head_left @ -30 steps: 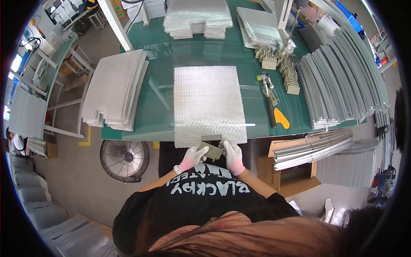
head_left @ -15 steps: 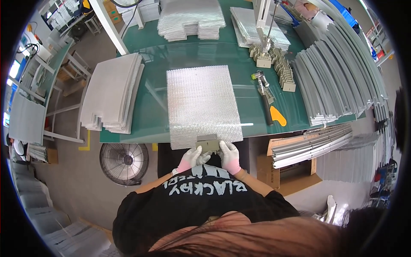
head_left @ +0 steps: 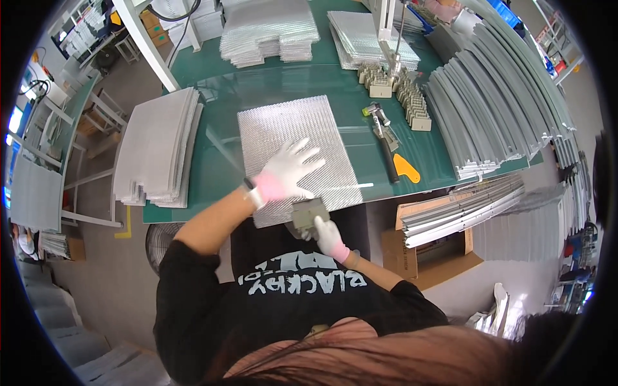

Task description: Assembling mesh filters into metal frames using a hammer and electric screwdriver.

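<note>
A silver, textured rectangular sheet [head_left: 331,145] lies on the green table [head_left: 219,151] in front of me, its near edge reaching the table's front edge. My left hand [head_left: 288,170], in a white and pink glove, rests on it with fingers spread. At the sheet's near edge my right hand [head_left: 329,238], gloved alike, grips a small grey-beige bracket-like piece [head_left: 310,212]. The thumb shows on the piece, while the other fingers are mostly hidden beneath it.
To the right lie a hammer [head_left: 387,154] and a yellow-handled tool [head_left: 407,168], with rows of beige pieces [head_left: 412,100] behind. Grey panels [head_left: 476,116] stand stacked at the far right. White sheets [head_left: 154,141] are piled left; silver sheets [head_left: 270,29] at the back.
My left hand has let go of the bracket-like piece and moved forward onto the silver sheet, fingers spreading. My right hand keeps the piece, now tilted. The whole view has shifted slightly.
</note>
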Tool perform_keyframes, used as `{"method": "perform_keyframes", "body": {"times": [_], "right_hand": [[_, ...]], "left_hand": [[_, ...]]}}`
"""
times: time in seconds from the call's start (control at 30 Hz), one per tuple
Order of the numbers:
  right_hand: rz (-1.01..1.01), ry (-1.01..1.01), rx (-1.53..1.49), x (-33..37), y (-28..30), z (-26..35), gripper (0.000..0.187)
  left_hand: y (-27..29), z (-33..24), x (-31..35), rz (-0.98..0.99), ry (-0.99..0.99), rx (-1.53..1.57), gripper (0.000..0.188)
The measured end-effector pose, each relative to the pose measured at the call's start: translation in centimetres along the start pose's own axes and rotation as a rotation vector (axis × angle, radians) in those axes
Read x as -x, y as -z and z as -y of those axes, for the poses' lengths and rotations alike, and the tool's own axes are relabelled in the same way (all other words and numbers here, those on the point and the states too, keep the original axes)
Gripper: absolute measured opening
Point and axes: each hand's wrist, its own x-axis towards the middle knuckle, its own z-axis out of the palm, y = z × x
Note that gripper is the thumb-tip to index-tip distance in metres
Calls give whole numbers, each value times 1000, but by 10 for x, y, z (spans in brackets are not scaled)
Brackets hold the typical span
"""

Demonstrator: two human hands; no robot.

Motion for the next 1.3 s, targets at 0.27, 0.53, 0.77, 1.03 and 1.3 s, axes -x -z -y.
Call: {"method": "perform_keyframes", "body": {"times": [0.27, 0.53, 0.77, 1.03, 1.3], "right_hand": [[-528, 251, -140, 32, 45, -7, 38], [-650, 126, -376, 25, 35, 18, 21], [-501, 99, -340, 17, 48, 16, 16], [-557, 107, -341, 17, 45, 12, 17], [-525, 44, -400, 10, 35, 15, 18]], "left_hand": [[-54, -87, -21, 120, 179, 53, 73], [-54, -84, -12, 51, 204, 119, 69], [-50, -89, -13, 60, 243, 104, 67], [-49, -87, -15, 62, 229, 136, 68], [-54, -78, -13, 77, 206, 73, 66]]}}
